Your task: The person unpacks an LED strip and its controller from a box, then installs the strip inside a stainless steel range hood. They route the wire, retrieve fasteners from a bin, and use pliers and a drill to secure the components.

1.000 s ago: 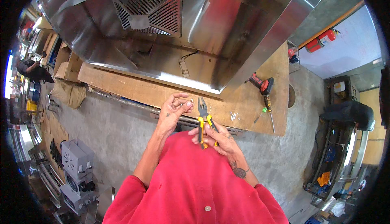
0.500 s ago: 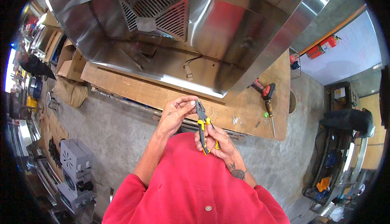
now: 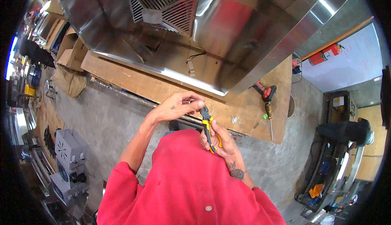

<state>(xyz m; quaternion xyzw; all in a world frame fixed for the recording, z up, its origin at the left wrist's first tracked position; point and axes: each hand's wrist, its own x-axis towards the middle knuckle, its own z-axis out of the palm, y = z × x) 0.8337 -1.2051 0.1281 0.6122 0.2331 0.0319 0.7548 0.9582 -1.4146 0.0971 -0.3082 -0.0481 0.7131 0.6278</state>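
My right hand (image 3: 222,140) grips a pair of pliers (image 3: 207,123) with yellow and black handles, jaws pointing up and away from me. At the jaw tip, the fingers of my left hand (image 3: 179,104) are pinched together; whatever is between them is too small to make out. Both hands are in front of my red shirt, near the front edge of a wooden table (image 3: 118,73). On that table stands a large stainless steel hood (image 3: 260,41) with a slotted vent grille (image 3: 163,11). A small pale connector on a wire (image 3: 190,67) lies inside it.
Right of the hood lie a red and black power drill (image 3: 265,91), a screwdriver (image 3: 269,113) and several small fasteners (image 3: 235,120). Grey metal boxes (image 3: 70,147) are stacked on the floor at left. Another person's dark-clothed arm or leg (image 3: 344,132) shows at far right.
My left hand has turned, its back now facing up, and its elbow has swung outward to the left. The pliers have shifted slightly right and toward me, still in my right hand.
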